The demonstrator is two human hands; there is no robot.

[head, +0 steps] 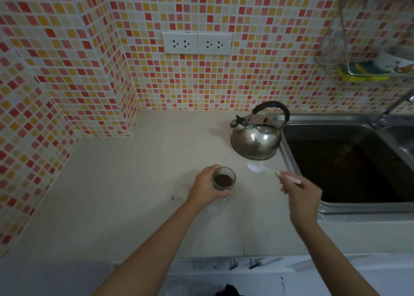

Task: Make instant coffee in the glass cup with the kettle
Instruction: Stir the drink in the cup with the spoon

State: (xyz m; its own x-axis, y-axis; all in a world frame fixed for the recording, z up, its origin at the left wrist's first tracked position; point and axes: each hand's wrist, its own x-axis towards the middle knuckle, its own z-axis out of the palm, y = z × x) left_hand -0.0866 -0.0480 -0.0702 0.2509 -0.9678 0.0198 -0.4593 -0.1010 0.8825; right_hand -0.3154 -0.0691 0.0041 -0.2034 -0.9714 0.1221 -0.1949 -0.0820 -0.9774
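Observation:
A small glass cup [224, 179] with brown coffee powder in its bottom stands on the beige counter [125, 183]. My left hand [207, 187] wraps around its left side. My right hand [301, 194] holds a white plastic spoon [255, 167] by its pink handle; the spoon's bowl hovers right of the cup, just in front of the kettle. The steel kettle [256, 136] with a black arched handle sits behind, at the sink's left edge, spout pointing left.
A steel sink [349, 168] with dark water lies to the right, its tap [394, 107] at the back. A wire rack [363, 69] with sponges hangs on the mosaic wall. Two double sockets [197, 43] are above the counter. A tiled corner juts out at left.

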